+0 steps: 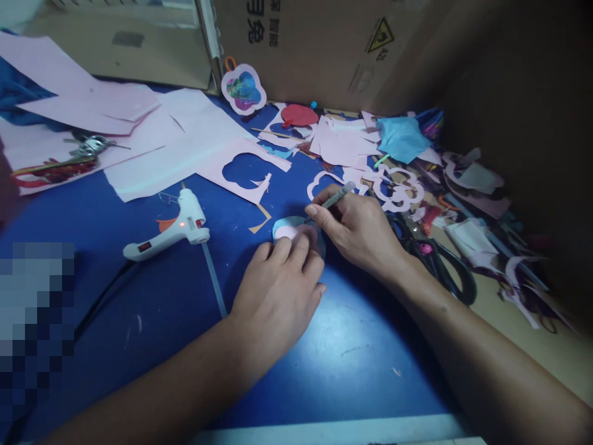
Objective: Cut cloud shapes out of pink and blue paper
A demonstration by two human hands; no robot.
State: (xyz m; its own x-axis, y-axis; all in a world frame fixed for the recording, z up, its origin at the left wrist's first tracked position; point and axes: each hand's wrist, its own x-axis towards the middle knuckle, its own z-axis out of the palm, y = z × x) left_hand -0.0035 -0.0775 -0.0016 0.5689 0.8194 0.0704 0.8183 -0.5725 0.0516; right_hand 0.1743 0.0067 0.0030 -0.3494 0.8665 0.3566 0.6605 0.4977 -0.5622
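From my remote seat I have the right hand point(364, 232) pinching a slim pen point(340, 194), its tip at a light-blue piece point(278, 224) on the bench point(185, 346). A pink paper shape point(286, 232) lies over that piece, beneath the left hand point(278, 287), fingers close together (whether they grip or only press, I can't tell). Left of it sits a white glue gun point(172, 232); black-handled scissors point(442, 266) lie beside my right forearm.

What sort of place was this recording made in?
Probably a small handicraft workspace, though whether at home or in a workshop is unclear. A hot glue gun, black-handled scissors and a pink sheet with a shape cut out point to it.
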